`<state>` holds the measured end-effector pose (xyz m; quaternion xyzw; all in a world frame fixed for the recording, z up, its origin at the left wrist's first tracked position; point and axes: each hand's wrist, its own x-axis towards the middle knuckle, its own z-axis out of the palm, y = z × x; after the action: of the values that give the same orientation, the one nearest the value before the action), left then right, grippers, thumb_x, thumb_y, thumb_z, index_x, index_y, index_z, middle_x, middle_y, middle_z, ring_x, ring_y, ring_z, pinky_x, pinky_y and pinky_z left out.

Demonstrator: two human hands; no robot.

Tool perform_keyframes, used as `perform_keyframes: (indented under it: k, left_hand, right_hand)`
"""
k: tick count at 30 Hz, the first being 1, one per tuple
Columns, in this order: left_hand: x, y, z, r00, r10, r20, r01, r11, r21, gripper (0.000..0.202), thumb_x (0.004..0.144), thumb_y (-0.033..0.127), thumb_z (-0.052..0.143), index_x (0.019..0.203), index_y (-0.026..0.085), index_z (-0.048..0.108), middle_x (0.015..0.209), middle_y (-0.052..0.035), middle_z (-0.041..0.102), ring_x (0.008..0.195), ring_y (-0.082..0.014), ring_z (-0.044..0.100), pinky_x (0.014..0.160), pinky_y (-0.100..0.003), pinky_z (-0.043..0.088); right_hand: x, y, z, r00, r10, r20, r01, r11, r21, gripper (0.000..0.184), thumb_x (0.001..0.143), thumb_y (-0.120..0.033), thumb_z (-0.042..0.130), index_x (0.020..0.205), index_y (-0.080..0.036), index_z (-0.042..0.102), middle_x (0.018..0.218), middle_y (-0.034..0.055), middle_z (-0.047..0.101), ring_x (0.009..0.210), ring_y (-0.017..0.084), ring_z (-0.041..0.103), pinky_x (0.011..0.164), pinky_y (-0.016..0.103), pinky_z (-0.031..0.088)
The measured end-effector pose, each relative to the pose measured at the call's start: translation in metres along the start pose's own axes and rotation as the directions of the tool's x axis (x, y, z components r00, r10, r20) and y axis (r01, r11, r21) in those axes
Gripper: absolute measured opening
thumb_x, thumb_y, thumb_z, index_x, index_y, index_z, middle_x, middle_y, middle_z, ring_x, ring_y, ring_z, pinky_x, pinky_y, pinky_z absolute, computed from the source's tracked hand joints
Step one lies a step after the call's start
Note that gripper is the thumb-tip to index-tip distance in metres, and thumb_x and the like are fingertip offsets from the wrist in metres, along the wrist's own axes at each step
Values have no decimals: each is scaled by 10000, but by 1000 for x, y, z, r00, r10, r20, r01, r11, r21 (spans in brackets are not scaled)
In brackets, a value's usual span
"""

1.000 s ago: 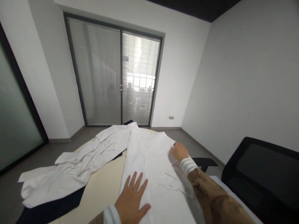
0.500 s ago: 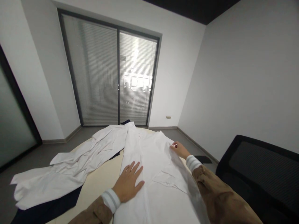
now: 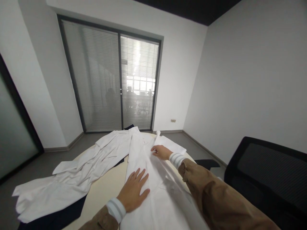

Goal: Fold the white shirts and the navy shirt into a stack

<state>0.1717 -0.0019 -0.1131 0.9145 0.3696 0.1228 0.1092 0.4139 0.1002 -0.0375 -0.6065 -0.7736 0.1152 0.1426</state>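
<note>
A long white coat lies over the pale table in front of me. My left hand rests flat on it with the fingers spread. My right hand is closed in a pinch on the coat's right part, which is lifted and folded over towards the middle. Shadowed creases run through the cloth below that hand. Beside it, to the left, spreads another stretch of white cloth with a sleeve shape; whether it belongs to the same garment I cannot tell.
Dark navy cloth shows under the white cloth at the left. The cream tabletop is bare between the two white parts. A black mesh chair stands close at the right. Beyond the table is a glass partition with blinds.
My right hand has moved left, carrying the coat's right edge inward over the middle. My left hand stays flat in nearly the same place. The view has shifted slightly.
</note>
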Motion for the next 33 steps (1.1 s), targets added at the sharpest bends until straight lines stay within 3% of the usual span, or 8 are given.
perform_keyframes:
  k: [5,8,15,21,23,26,30,33]
  left_hand:
    - [0,-3,0,1000,16,17,-16,1000,21,600,978,521,390,1511,250,345,1594,-88,266,1475,-334,185,1175,-562,233]
    - [-2,-4,-1,999,36,28,-37,999,33,596,977,519,401,1520,289,315,1598,-89,256,1474,-347,174,1165,-585,234]
    - [-3,-5,-4,996,69,57,-70,997,22,545,971,462,449,1497,377,335,1605,-82,244,1469,-393,151,1133,-650,228]
    - [-1,4,-12,969,247,24,-246,969,-29,632,942,250,491,1526,336,265,1595,-61,283,1434,-297,311,1159,-529,299]
    - [-1,8,-16,948,317,22,-317,948,-23,563,951,202,462,1481,360,361,1567,-31,349,1395,-279,381,1137,-500,348]
    - [-1,12,-19,931,363,42,-363,932,1,445,975,188,428,1373,365,518,1479,-2,486,1367,-296,418,1097,-507,397]
    - [-1,11,-18,930,365,37,-365,931,-8,405,968,172,450,1306,352,580,1422,3,546,1360,-295,427,1093,-499,402]
    - [-2,14,-18,937,349,28,-349,937,-15,388,949,139,457,1250,328,612,1385,-13,571,1350,-280,435,1105,-485,383]
  right_hand:
    - [-4,-6,39,1000,8,10,-8,999,31,297,829,-184,633,1116,-165,706,982,94,735,903,212,667,828,294,468]
    - [-6,-2,52,1000,7,8,-7,997,71,314,808,-179,655,1117,-161,708,964,89,734,879,207,664,819,292,475]
    - [-5,1,59,997,42,-62,-29,979,202,309,866,-196,604,1168,-161,652,999,82,707,812,158,658,784,273,502]
    - [-13,9,55,998,-17,66,-4,950,312,429,871,-127,551,1294,-198,555,1023,48,711,710,108,664,672,231,533]
    - [-21,14,47,991,-83,102,47,947,317,479,846,-113,563,1317,-197,543,1085,57,705,777,125,674,719,253,547]
    - [-40,19,36,964,-223,143,179,947,268,509,826,-198,626,1331,-199,558,1186,81,681,991,195,658,909,342,520]
    - [-68,18,32,917,-339,208,304,935,183,667,827,-440,664,1427,-210,485,1463,128,492,1349,298,443,1147,459,307]
    - [-80,15,36,909,-327,258,299,944,141,755,853,-540,605,1502,-237,366,1564,120,336,1454,312,268,1189,526,169]
